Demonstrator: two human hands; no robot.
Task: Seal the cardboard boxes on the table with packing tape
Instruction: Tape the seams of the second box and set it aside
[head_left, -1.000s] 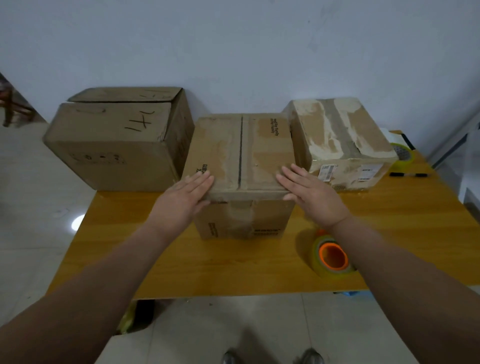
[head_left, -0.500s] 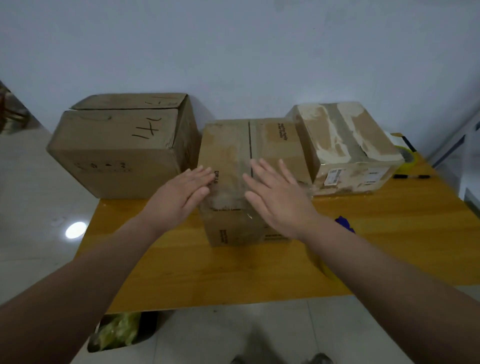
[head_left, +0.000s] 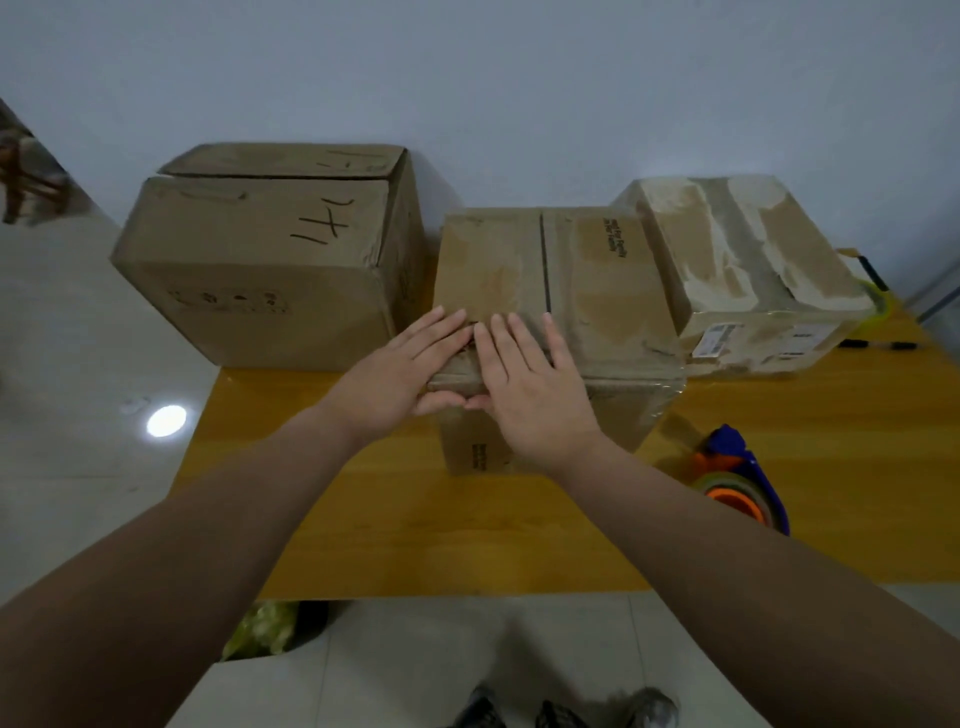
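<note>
Three cardboard boxes stand on the wooden table (head_left: 519, 535). The middle box (head_left: 597, 291) has its top flaps closed, with a dark seam down the centre. My left hand (head_left: 400, 374) and my right hand (head_left: 530, 384) lie flat side by side on the box's near left top edge, fingers straight, thumbs almost touching. A large box (head_left: 260, 260) with black marker writing stands to the left. A worn box (head_left: 748, 270) with old torn tape stands to the right. A tape dispenser (head_left: 737, 483) with blue body and orange core lies on the table at the right.
A black marker (head_left: 878, 344) lies on the table near the right box. A yellow-green object (head_left: 878, 306) peeks out behind that box. A bin with green contents (head_left: 265, 629) sits under the table's near edge. My shoes (head_left: 566, 712) show on the tiled floor.
Both hands came from the box's two near corners to its left part. The right hand slid left across the seam and now lies next to the left hand.
</note>
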